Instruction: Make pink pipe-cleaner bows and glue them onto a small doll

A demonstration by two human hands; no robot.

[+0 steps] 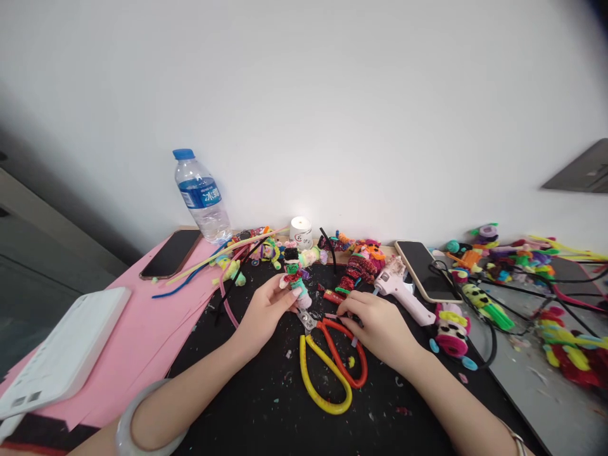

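Observation:
A small pipe-cleaner doll [293,278], with a black top, green face, red collar and pale lower part, stands upright in the fingers of my left hand [266,307]. My right hand [375,326] is low over the black work surface, its fingers pinched together. A small pale pink strip [331,316] shows at those fingertips; whether they grip it I cannot tell. Between the hands lie scissors [327,405] with one yellow and one red handle, blades pointing away beneath the doll. A white glue gun [403,297] lies just beyond my right hand.
A water bottle [202,199] leans against the wall beside a dark phone [171,254] on pink sheets [137,329]. A white device [66,348] lies at left. A paper cup [301,232] stands at the back. Another phone [425,269] and several pipe-cleaner figures [482,304] lie right.

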